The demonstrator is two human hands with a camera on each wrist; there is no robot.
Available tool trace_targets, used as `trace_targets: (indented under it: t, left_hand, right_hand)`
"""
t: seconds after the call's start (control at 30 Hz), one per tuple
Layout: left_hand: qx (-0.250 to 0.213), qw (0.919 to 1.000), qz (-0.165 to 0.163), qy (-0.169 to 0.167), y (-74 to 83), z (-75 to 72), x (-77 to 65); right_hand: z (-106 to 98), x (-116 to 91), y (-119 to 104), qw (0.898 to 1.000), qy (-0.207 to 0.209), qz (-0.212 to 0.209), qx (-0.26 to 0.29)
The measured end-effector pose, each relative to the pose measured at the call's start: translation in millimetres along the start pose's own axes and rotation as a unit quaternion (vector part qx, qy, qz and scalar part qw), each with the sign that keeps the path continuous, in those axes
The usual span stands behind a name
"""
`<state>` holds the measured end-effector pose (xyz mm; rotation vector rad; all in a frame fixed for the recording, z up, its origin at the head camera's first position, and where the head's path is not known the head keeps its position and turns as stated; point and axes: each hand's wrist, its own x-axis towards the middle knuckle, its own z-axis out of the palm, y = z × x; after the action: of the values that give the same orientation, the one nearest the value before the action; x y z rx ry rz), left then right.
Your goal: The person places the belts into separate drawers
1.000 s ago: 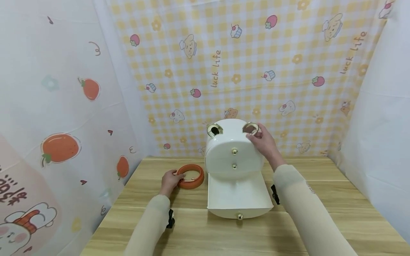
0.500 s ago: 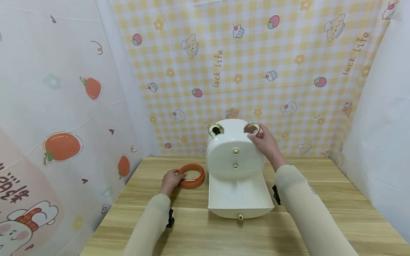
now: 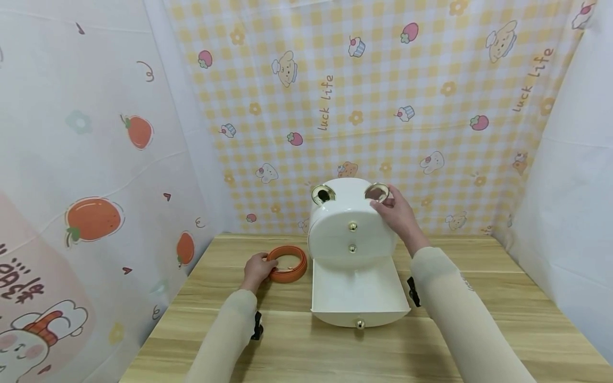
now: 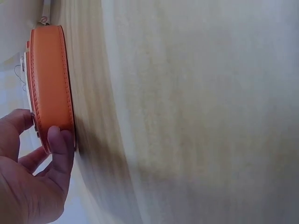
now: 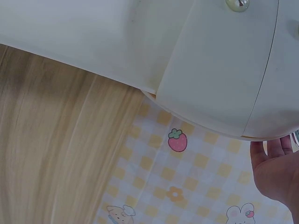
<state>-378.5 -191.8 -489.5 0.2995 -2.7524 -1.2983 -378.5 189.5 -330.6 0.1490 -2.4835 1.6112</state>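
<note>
A coiled orange belt (image 3: 291, 275) with a metal buckle lies on the table, left of a white storage box. My left hand (image 3: 258, 268) pinches its near left side, thumb inside the coil. In the left wrist view, the belt (image 4: 50, 79) sits on its edge between the thumb and fingers. The rounded white storage box (image 3: 330, 234) has gold knobs and two gold-rimmed round parts on top. Its lowest drawer (image 3: 354, 295) is pulled out toward me. My right hand (image 3: 399, 215) grips the box's top right by the gold rim (image 3: 387, 192), its fingers partly hidden behind.
The wooden table (image 3: 287, 346) reaches back to a yellow checked cloth (image 3: 364, 138). White printed cloth (image 3: 158, 175) hangs on the left and a plain white cloth (image 3: 551, 223) on the right. The open drawer's gold knob (image 3: 359, 324) sticks out at the front.
The head view has shifted very slightly. Both hands keep their hold, the left on the belt and the right on the box; the drawer stays pulled out.
</note>
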Motion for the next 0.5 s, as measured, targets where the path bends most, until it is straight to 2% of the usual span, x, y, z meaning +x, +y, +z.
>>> trace_targets:
  t: [0.33,0.5]
  left_hand:
    - [-0.058,0.9983,0.003,0.004,-11.5,2.0,5.3]
    - [-0.073,0.9971,0.019,0.006,-12.6,-2.8,2.2]
  right_hand:
    - [0,-1,0,1.000,0.001,0.006,-0.002]
    - [1,-1,-2,1.000,0.002,0.010,0.001]
